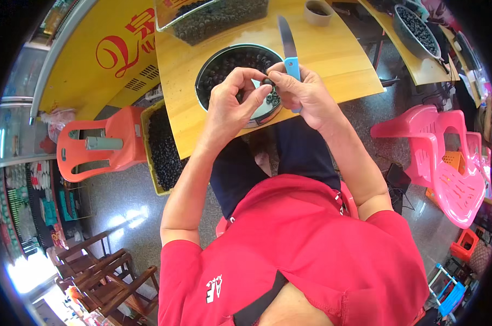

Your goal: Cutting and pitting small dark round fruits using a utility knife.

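My left hand [232, 106] pinches a small dark round piece [267, 82], perhaps a snail, between thumb and fingers. Meeting it at the fingertips, my right hand [311, 98] has its thumb and forefinger on the same piece. A knife [287, 41] with a light blue handle is tucked in my right hand, its blade pointing away from me. Below both hands stands a round bowl [200, 81] with a dark rim, holding many similar dark pieces. Part of its pale bottom shows near me, with a few greyish bits on it. My fingers partly cover the pinched piece.
A clear plastic tub [172, 26] of dark pieces and a small beige cup [317, 17] stand on the wooden table [343, 65]. A yellow crate [147, 142] of them sits left, by an orange chair [127, 127]. Rightward are a metal basin [404, 42] and pink chairs [420, 125].
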Tool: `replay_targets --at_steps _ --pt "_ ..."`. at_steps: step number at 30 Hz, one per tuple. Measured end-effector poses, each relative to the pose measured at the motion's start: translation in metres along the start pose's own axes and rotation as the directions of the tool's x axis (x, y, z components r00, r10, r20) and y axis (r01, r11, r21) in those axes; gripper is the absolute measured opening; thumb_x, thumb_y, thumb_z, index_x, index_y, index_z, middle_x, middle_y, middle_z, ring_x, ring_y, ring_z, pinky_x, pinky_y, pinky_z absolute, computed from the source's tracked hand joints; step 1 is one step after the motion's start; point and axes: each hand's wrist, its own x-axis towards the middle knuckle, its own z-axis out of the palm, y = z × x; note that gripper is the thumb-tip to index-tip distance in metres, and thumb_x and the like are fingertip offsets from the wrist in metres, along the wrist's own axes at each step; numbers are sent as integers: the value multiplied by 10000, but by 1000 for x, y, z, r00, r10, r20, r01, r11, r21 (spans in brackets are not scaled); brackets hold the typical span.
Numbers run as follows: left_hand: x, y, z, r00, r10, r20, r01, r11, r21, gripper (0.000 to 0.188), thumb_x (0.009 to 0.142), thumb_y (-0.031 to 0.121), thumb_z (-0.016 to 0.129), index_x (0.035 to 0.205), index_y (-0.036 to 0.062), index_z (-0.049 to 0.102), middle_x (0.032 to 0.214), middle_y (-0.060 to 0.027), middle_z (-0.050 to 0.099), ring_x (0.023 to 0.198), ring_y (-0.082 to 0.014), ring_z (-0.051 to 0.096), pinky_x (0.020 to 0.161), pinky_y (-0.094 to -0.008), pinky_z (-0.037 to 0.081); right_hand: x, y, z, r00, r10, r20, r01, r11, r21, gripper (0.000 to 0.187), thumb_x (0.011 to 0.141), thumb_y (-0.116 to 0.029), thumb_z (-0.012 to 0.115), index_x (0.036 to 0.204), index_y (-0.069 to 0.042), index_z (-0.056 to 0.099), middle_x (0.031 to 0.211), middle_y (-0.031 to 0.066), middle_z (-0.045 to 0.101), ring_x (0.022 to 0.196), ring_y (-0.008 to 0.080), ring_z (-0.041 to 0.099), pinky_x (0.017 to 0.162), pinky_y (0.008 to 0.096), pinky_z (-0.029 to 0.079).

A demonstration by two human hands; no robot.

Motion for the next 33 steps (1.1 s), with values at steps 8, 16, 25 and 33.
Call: replay_targets --at_steps 8,16,25,33 --pt "-5 6 -12 995 99 14 -99 944 315 160 808 72 706 930 19 617 589 38 406 539 -47 373 486 -233 327 -6 5 19 995 -43 -93 29 988 -149 187 897 -261 661 968 -91 629 619 -89 446 492 11 345 439 189 226" --pt "-13 -3 -9 996 -86 -38 83 993 -82 147 845 90 690 957 18 627 654 40 526 599 -34 453 539 -222 381 -5 -1 20 994 113 -9 -111 986 123 192 900 -260 657 973 -89 610 608 -82 452 474 9 357 433 170 266" --pt "-20 -1 -2 974 -206 -94 153 904 -398 219 882 142 678 1054 13 636 850 0 654 785 -37 567 718 -187 449 -7 -8 29 999 39 -35 -36 997 73 187 902 -254 654 950 -79 611 610 -78 465 482 8 382 437 165 280" --pt "-23 0 6 958 -266 -109 173 837 -520 205 886 145 675 1037 16 625 908 -10 647 845 -54 572 761 -200 456 -8 -2 27 995 -70 -68 69 998 -12 180 907 -237 648 975 -72 620 661 -65 512 505 0 392 441 164 267"
